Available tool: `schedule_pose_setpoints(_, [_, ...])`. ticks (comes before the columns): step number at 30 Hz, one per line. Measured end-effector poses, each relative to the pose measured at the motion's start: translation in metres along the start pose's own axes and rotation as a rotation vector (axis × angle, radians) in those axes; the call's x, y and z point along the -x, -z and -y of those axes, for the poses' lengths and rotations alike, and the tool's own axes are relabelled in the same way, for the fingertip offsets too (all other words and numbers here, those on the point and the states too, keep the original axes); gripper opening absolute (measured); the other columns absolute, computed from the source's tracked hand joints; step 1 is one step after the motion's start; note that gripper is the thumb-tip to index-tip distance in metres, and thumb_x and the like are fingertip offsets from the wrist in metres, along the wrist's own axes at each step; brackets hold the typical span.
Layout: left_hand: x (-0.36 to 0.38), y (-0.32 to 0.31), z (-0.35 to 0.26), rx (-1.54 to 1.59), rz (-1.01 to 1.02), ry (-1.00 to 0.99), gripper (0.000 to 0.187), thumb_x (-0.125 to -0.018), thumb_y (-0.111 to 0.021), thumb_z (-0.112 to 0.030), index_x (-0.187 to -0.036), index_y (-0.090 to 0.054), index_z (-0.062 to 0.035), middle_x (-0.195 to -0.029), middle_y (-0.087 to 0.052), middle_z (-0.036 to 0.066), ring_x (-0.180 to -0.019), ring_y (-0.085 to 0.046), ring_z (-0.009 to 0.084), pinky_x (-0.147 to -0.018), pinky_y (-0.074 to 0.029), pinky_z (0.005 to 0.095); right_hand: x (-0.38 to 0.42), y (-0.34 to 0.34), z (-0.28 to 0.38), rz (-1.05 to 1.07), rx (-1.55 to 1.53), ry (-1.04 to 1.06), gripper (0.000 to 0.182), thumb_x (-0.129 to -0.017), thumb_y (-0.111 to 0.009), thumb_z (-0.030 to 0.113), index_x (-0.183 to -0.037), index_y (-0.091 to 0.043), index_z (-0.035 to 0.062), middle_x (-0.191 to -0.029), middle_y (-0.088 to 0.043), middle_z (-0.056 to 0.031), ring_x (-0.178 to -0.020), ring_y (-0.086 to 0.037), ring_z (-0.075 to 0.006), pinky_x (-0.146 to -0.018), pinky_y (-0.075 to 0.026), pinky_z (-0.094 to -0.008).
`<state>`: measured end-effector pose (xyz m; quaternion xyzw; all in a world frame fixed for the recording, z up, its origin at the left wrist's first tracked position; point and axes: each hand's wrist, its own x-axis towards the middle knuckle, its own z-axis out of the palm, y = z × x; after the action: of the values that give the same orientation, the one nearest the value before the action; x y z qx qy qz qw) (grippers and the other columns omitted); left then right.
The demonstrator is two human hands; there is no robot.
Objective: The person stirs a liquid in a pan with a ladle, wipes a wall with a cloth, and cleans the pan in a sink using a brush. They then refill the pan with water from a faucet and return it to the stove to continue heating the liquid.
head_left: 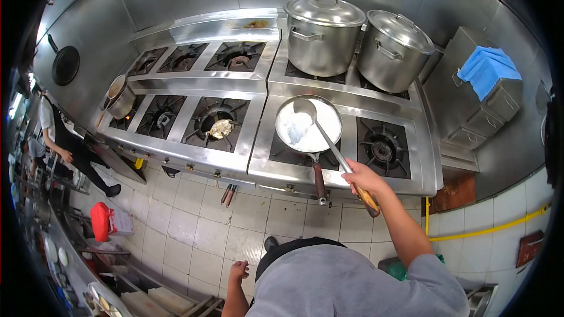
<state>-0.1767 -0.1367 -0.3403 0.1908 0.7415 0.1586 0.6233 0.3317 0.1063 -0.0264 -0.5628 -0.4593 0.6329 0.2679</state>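
My right hand [365, 178] is closed round the wooden handle of a long metal ladle [330, 144]. The ladle's round bowl rests in a pan [280, 132] of white liquid, which has a greyish patch near the middle. This pan sits on a front burner, its brown handle pointing toward me. Down by my side, away from the stove, my left hand [239, 271] hangs with loosely bent fingers and holds nothing.
Two large lidded pots [325, 47] stand on the back burners. A small pot [120, 101] sits at the far left of the stove [258, 135]. A blue cloth [489, 70] drapes over a metal cabinet [487, 118] at right. Another person [64, 135] is at far left.
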Motion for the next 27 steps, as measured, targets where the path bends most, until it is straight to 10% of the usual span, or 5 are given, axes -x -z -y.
schedule_pose_setpoints(13, [0.001, 0.003, 0.000, -0.017, -0.017, -0.001, 0.031, -0.092, -0.059, -0.036, -0.101, -0.059, -0.0058, -0.082, -0.062, 0.010, -0.054, -0.060, 0.0220, -0.046, -0.046, 0.0321, -0.039, -0.002, -0.026, -0.262, 1.226, 0.036, 0.064, -0.096, -0.048, 0.038, -0.151, -0.022, 0.0177, -0.097, -0.065, -0.0259, -0.071, -0.064, -0.0401, -0.073, -0.052, -0.0471])
schedule_pose_setpoints(17, [0.000, 0.003, -0.002, -0.008, -0.013, -0.030, 0.033, -0.091, -0.059, -0.036, -0.102, -0.059, -0.0048, -0.084, -0.063, 0.010, -0.054, -0.059, 0.0220, -0.045, -0.045, 0.0311, -0.036, -0.009, -0.024, -0.270, 1.276, 0.049, 0.065, -0.096, -0.050, 0.035, -0.151, -0.020, 0.0167, -0.095, -0.065, -0.0248, -0.068, -0.065, -0.0351, -0.065, -0.053, -0.0439])
schedule_pose_setpoints(23, [-0.003, 0.002, 0.010, 0.037, -0.027, -0.014, 0.033, -0.090, -0.060, -0.035, -0.101, -0.060, -0.0037, -0.082, -0.063, 0.011, -0.052, -0.058, 0.0216, -0.042, -0.044, 0.0300, -0.028, 0.003, -0.012, -0.067, 0.047, -0.132, 0.057, -0.095, -0.055, 0.027, -0.145, -0.032, 0.0121, -0.064, -0.048, 0.0001, -0.042, -0.048, -0.0132, -0.038, -0.041, -0.0294])
schedule_pose_setpoints(27, [-0.002, 0.003, 0.026, 0.065, -0.042, 0.018, 0.033, -0.090, -0.060, -0.035, -0.100, -0.061, -0.0035, -0.082, -0.063, 0.012, -0.051, -0.058, 0.0210, -0.042, -0.044, 0.0306, -0.010, 0.005, 0.002, -0.075, -0.111, -0.150, 0.036, -0.092, -0.056, 0.015, -0.127, -0.048, 0.0091, -0.063, -0.049, -0.0001, -0.041, -0.048, -0.0109, -0.037, -0.040, -0.0259])
